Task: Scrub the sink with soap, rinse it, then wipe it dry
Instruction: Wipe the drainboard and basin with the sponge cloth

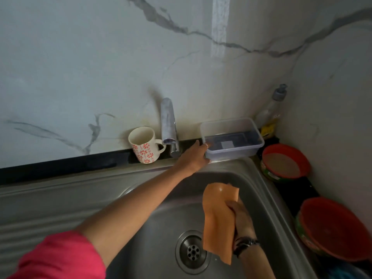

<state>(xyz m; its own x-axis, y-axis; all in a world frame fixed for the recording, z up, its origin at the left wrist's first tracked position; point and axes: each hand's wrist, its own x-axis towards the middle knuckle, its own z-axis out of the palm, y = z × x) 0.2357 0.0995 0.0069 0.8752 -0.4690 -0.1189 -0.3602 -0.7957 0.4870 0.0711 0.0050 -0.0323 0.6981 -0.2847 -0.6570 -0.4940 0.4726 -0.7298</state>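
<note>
The steel sink (267, 200) is filling the lower middle of the view, its basin lying under both arms with the round drain (192, 252) showing near the bottom; the basin's near edge is being cut off by the frame.

The left hand (194, 158) is reaching across the sink's back rim toward a clear plastic container (231, 137) sitting on the ledge. Its fingers are lying fairly straight with the tips meeting the container's front left corner; a ring is showing on one finger, but whether the tips are pressing or only touching is hard to make out. A pink sleeve (58, 258) is covering the upper arm at the lower left, partly out of frame.

The right hand (239, 214) is curling around an orange cloth (218, 222) above the basin, the cloth hanging down and hiding most of the fingers. A dark band is circling that wrist.

Behind the sink, a chrome tap (169, 125) is standing blurred beside a white mug (144, 144) with red flowers. A soap bottle (270, 109) is standing half hidden in the corner. Two red bowls (332, 230) are resting on the dark tabletop (289, 190) at right, the nearer one cropped.
</note>
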